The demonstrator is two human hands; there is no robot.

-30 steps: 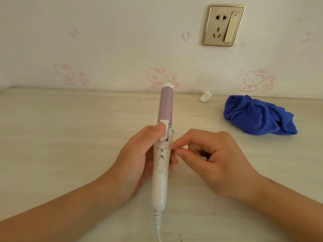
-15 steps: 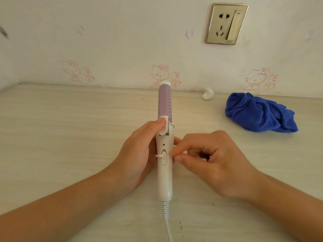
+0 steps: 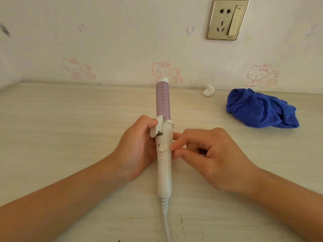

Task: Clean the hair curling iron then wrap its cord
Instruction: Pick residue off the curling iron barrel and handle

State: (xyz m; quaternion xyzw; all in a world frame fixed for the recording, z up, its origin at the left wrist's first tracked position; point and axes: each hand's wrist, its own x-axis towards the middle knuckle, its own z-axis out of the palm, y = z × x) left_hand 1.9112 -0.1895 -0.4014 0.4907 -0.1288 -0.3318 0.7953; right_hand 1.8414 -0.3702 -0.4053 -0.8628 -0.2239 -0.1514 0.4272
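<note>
The curling iron has a white handle and a lilac barrel that points away from me toward the wall. My left hand grips the handle from the left, its thumb on the white clamp lever. My right hand is at the handle's right side, thumb and forefinger pinching a thin white stick, seemingly a cotton swab, whose tip lies across the handle just above the switch. The white cord runs from the handle's base toward me and out of view.
A crumpled blue cloth lies on the pale wooden table at the right. A small wad of white tissue sits by the wall. A gold wall socket is above, with nothing plugged in.
The iron has rolled a little, so the clamp lever now faces left. The swab tip showed up across the handle and now sits slightly higher. My left grip is unchanged.
</note>
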